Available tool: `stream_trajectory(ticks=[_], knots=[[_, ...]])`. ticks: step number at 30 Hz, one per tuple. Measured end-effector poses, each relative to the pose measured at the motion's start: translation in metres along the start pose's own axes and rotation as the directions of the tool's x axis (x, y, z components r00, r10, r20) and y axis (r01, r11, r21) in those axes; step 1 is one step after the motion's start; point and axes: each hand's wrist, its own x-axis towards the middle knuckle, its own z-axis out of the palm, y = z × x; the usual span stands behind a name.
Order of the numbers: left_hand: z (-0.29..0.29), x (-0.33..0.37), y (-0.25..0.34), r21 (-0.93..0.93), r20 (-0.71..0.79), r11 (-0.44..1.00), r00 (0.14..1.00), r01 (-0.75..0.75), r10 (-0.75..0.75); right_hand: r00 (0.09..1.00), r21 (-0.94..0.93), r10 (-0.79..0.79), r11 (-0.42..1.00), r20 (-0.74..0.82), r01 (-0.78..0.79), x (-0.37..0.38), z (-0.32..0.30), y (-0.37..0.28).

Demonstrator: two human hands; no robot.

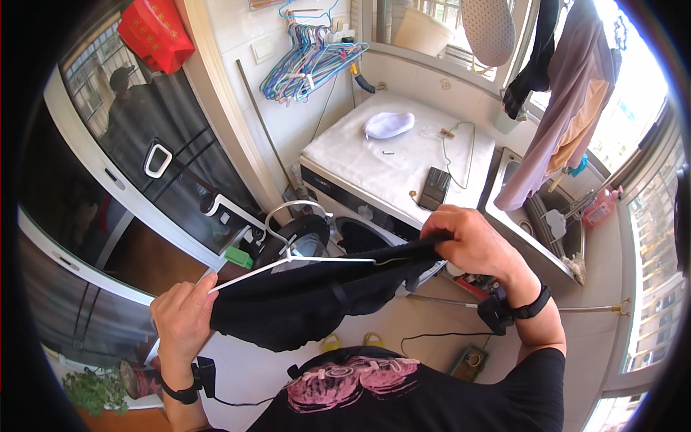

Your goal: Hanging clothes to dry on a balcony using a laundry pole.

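A black garment (288, 313) stretches between my two hands at chest height, its lower part hanging in folds. A white clothes hanger (259, 271) lies along its upper edge, hook upward; the right part of the hanger's bar passes into the cloth. My left hand (183, 317) is closed around the hanger's left end together with the garment. My right hand (468, 241) pinches the garment's other upper corner, higher and farther away. Whether the hanger's right end reaches those fingers is hidden by the cloth.
Ahead stands a white-topped washing machine (345, 155) with a pale purple pad (389, 125) and a dark box (435, 189) on it. Many hangers (306, 68) hang on the wall. Laundry (568, 93) hangs right, above a sink (512, 167). Glass doors (137, 129) line the left.
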Motion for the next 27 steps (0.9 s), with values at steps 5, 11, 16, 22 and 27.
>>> stream_trajectory(ticks=[5, 11, 16, 22, 27], knots=[[0.003, 0.004, -0.003, -0.154, -0.072, 0.978, 0.985, 0.143, -0.156, 0.964, 0.222, -0.266, 0.939, -0.017, 0.263, 0.001, -0.007, -0.005], [0.006, 0.007, -0.008, -0.265, -0.139, 0.960, 0.981, 0.095, -0.136, 0.940, 0.059, -0.338, 0.939, -0.040, 0.340, 0.020, 0.011, -0.033], [0.014, 0.011, -0.016, -0.357, -0.122, 0.926, 0.976, 0.126, -0.180, 0.914, 0.068, -0.405, 0.912, -0.023, 0.405, 0.032, 0.010, -0.052], [0.029, 0.019, -0.016, -0.405, -0.073, 0.907, 0.985, 0.113, -0.155, 0.972, 0.347, -0.237, 0.911, -0.003, 0.223, 0.042, 0.020, -0.066], [0.051, 0.016, 0.017, -0.169, -0.319, 0.965, 0.937, -0.202, 0.141, 0.989, 0.386, -0.102, 0.912, -0.111, 0.137, 0.047, 0.028, -0.075]])
